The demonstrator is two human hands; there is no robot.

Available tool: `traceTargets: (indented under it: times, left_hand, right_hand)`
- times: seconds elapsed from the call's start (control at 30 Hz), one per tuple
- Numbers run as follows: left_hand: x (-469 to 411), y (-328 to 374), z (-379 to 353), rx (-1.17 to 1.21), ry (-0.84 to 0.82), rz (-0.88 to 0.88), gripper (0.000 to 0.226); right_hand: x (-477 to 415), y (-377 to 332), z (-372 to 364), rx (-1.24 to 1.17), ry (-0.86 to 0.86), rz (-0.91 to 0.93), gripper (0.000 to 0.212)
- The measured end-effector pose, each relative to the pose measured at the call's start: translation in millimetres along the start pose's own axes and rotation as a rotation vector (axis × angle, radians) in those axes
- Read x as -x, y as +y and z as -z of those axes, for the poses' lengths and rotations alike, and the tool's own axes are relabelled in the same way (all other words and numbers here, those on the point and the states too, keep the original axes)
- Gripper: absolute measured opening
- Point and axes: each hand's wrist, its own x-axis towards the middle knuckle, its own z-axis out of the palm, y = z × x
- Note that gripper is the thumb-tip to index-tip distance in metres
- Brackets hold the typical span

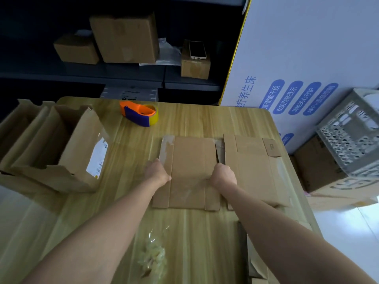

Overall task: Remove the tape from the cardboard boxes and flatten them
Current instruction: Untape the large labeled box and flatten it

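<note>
Gripping the flattened box (192,171) on the table (194,232), the left hand (156,173) and right hand (223,175) clasp its opposite side edges.

Both bare forearms extended forward, roughly parallel. Left hand (156,171) and right hand (223,175) knuckles up, pressing down, fingers curled under.

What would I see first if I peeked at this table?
Two hands, left and right, press a flat box at the table's middle. An orange tape gun sits at the far edge, and an open box stands left.
</note>
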Motion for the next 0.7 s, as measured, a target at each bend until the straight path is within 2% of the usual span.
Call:
traceTargets:
  times: [0.07,0.2,0.33,0.4,0.53,0.7]
  left_hand:
    - [1.7,0.4,16.1,-0.010,0.036,-0.075,0.067]
    - [18.6,3.4,63.0,-0.034,0.197,-0.311,0.043]
    - [52.4,-10.0,119.7,-0.100,0.346,-0.602,0.039]
    - [69.0,-30.1,151.8,-0.140,0.435,-0.688,0.041]
    - [92.8,-88.9,207.6,-0.215,0.610,-0.760,0.038]
    - [105.3,-163.8,245.8,-0.291,0.605,-0.694,0.041]
  right_hand:
    - [6.0,-13.7,10.1,0.004,0.013,0.072,0.017]
    - [28.0,-53.4,27.0,-0.013,0.023,0.293,0.039]
    - [65.0,-108.2,41.3,0.070,0.141,0.490,0.037]
    - [86.7,-141.2,45.9,0.119,0.199,0.585,0.035]
    - [130.2,-208.4,43.3,0.208,0.303,0.761,0.037]
    - [165.3,-276.2,11.0,0.255,0.311,0.926,0.043]
